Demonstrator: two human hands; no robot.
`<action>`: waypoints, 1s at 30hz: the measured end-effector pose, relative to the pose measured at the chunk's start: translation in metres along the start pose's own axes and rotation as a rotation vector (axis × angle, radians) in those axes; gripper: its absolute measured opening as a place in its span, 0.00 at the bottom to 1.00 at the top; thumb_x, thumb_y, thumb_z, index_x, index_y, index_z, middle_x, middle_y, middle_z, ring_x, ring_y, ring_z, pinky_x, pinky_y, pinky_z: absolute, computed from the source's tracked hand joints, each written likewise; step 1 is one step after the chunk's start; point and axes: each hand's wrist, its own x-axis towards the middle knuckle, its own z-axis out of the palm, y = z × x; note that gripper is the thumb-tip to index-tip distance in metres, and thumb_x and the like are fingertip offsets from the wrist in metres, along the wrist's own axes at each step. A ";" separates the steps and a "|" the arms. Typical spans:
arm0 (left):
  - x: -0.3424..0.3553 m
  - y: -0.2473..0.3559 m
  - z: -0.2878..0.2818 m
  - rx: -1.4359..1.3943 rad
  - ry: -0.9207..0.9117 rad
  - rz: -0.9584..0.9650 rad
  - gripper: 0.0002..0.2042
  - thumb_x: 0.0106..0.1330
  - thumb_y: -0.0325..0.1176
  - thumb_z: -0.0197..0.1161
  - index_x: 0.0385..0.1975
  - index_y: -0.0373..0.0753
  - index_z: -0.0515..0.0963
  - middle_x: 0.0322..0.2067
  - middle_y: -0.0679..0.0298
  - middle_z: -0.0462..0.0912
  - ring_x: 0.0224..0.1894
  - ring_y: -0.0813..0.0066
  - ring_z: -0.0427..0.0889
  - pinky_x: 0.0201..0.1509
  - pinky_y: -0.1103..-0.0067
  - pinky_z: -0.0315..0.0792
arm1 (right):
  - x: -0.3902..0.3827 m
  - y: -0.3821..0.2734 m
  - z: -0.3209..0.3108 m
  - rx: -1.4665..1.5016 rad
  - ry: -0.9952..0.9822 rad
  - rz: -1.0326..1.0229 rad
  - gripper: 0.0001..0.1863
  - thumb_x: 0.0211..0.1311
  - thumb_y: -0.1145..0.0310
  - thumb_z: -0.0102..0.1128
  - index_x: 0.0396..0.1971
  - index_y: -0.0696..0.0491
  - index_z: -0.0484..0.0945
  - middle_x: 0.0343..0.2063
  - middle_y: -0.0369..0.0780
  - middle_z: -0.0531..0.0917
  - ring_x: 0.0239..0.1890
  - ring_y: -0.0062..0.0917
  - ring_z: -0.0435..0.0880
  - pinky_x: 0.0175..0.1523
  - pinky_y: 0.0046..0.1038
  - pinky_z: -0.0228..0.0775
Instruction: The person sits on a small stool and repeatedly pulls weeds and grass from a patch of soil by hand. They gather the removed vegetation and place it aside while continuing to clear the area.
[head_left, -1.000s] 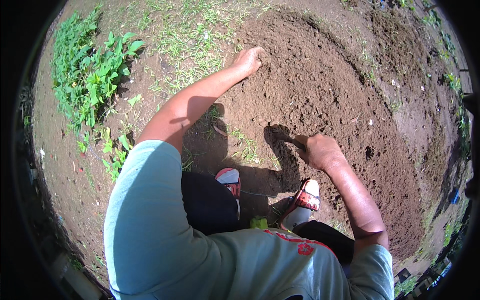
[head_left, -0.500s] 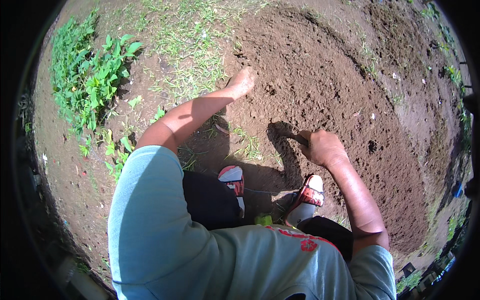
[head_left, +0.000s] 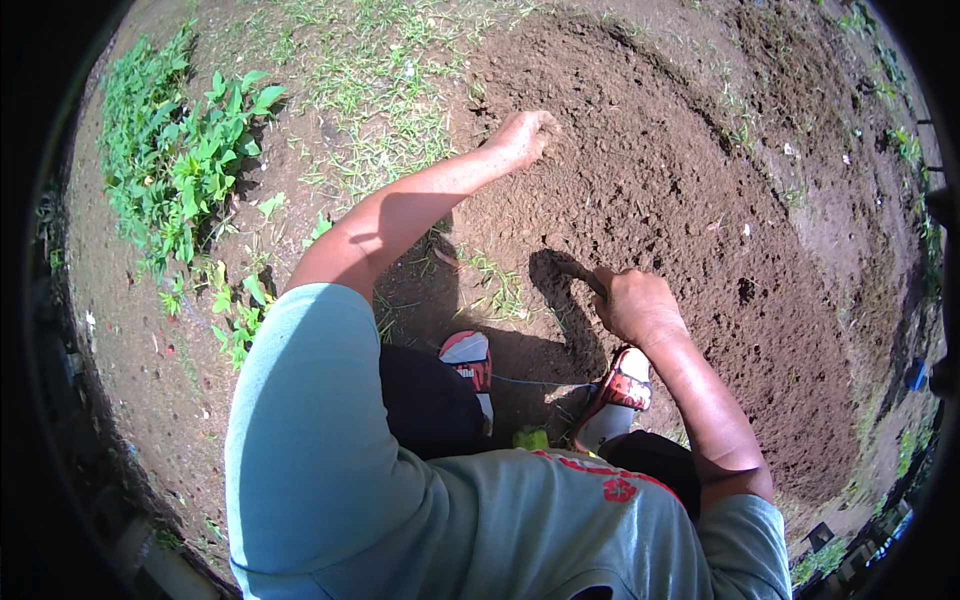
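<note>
My left hand (head_left: 523, 140) is reached out onto loose brown soil (head_left: 660, 170), fingers curled down at the dirt beside the grass edge; what they hold, if anything, is hidden. Lower and to the right, my right hand (head_left: 635, 305) grips a dark short-handled tool (head_left: 585, 277), whose far end lies in deep shadow near the ground, so its shape is unclear. Below, between my arms, my feet in red and white slide sandals (head_left: 465, 355) stand on shaded dirt.
A leafy green plant patch (head_left: 180, 150) grows at the left. Thin grass (head_left: 390, 110) borders the worked soil. A pale string (head_left: 530, 382) runs between the sandals. A small blue object (head_left: 914, 376) lies at the far right.
My left hand shifted down and left, then moved up and right again to a spot slightly right of where it began. My right hand and the tool have barely moved.
</note>
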 end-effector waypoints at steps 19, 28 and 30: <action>-0.001 -0.058 -0.026 -0.360 0.082 -0.069 0.16 0.63 0.25 0.69 0.51 0.42 0.84 0.50 0.62 0.87 0.50 0.69 0.84 0.59 0.74 0.77 | 0.001 -0.009 0.001 0.038 0.035 0.012 0.14 0.68 0.63 0.58 0.48 0.51 0.84 0.36 0.48 0.90 0.43 0.39 0.91 0.49 0.40 0.85; -0.035 0.009 -0.075 -0.396 -0.225 -0.125 0.13 0.78 0.34 0.57 0.58 0.41 0.77 0.53 0.57 0.85 0.57 0.69 0.82 0.60 0.68 0.78 | 0.004 0.008 0.021 0.017 0.027 0.009 0.19 0.73 0.52 0.57 0.56 0.47 0.77 0.34 0.47 0.89 0.40 0.43 0.90 0.47 0.44 0.84; -0.038 0.003 -0.054 0.058 -0.154 -0.022 0.17 0.77 0.40 0.60 0.61 0.41 0.75 0.56 0.56 0.83 0.62 0.66 0.79 0.66 0.66 0.72 | 0.004 0.007 0.018 -0.033 0.017 -0.005 0.20 0.73 0.52 0.57 0.56 0.47 0.77 0.35 0.47 0.89 0.41 0.43 0.90 0.47 0.44 0.84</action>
